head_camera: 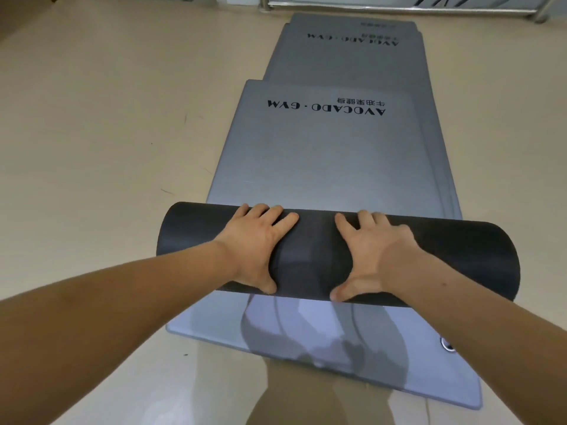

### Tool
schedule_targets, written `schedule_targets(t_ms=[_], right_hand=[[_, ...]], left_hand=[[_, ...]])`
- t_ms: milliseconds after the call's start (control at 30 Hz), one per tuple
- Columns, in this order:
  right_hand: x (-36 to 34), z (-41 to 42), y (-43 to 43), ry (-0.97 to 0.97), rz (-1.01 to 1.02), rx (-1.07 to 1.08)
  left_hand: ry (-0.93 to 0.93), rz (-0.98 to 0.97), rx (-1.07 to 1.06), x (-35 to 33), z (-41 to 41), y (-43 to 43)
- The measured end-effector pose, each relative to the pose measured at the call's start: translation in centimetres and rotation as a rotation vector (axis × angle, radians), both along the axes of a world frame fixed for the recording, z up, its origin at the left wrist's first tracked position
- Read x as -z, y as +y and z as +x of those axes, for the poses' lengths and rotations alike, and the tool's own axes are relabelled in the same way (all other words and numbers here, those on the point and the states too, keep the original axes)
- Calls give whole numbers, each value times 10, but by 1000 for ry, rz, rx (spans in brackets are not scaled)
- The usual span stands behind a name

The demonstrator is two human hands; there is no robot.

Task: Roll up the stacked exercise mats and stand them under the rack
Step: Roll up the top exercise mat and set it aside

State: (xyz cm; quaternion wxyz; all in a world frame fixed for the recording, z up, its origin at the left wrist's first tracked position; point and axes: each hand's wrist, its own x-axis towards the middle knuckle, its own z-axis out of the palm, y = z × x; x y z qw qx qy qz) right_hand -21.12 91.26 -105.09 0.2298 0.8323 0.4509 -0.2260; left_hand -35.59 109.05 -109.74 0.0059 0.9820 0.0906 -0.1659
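A stack of grey exercise mats (325, 154) printed "AVOCADO · GYM" lies lengthwise on the floor, running away from me. The top mat is partly rolled into a thick dark roll (460, 256) lying across the stack, black underside outward. My left hand (257, 246) lies palm down on the roll's left half, fingers spread over the top and thumb on the near side. My right hand (371, 256) rests the same way on the right half. The lower mats (368, 342) show bare in front of the roll. Only the feet and bottom bar of a metal rack (399, 6) appear at the far end.
Beige floor (107, 133) spreads wide to the left of the mats. Further mats (346, 50) lie offset beyond the top one, reaching toward the rack. A small round metal fitting (447, 345) sits by my right forearm. My shadow falls across the near mat end.
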Motion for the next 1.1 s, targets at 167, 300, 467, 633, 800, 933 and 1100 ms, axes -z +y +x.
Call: schedule_targets(t_ms=[167, 300, 467, 633, 800, 933, 1100], right_hand=[[26, 4, -4, -110, 78, -50], [24, 17, -10, -47, 181, -84], [24, 18, -21, -20, 261, -89], [15, 17, -20, 51, 262, -49], [-3, 21, -29, 195, 196, -11], [-12, 29, -48, 455, 19, 124], [-24, 32, -60, 446, 85, 105]], left_hand=[[83, -99, -10, -3, 20, 21], [43, -61, -27, -7, 16, 16], [-103, 138, -12, 8, -38, -28], [-94, 153, -84, 10, -20, -32], [-5, 66, 26, -9, -19, -26], [134, -131, 74, -28, -15, -45], [399, -447, -47, -43, 31, -30]])
